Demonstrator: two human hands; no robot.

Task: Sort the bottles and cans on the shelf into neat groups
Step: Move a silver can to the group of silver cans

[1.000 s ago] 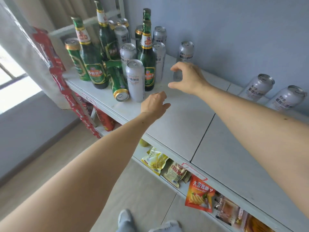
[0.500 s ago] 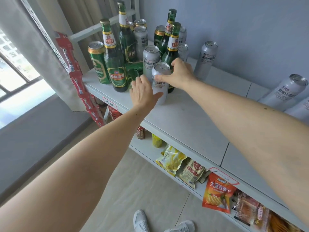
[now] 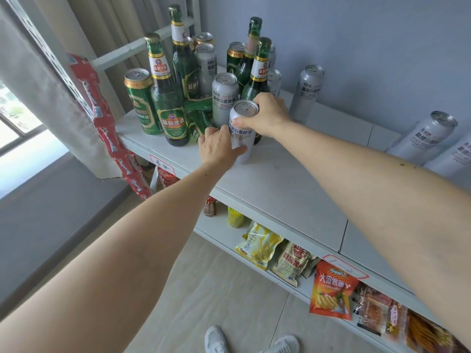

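Note:
A silver wheat-beer can [image 3: 241,135] stands near the front of the white shelf [image 3: 280,197]. My right hand [image 3: 269,115] grips it around the top rim. My left hand [image 3: 219,149] is just left of it, thumb against the can's side and fingertips on a green can lying on its side [image 3: 198,121]. Behind stands a mixed cluster: green beer bottles [image 3: 167,105], an upright green can [image 3: 139,103] and more silver cans [image 3: 224,98]. One silver can [image 3: 307,95] stands alone by the wall. Two silver cans [image 3: 424,136] are at the far right.
The blue-grey wall runs close behind the shelf. A strip of red packets [image 3: 107,131] and a curtain hang at the left end. Snack bags [image 3: 331,286] fill the lower shelf. My shoes [image 3: 216,340] are on the tiled floor below.
Both hands moved left onto the cluster. My right hand, open in the air a second ago, now grips the front silver can. My left hand has reached the fallen green can.

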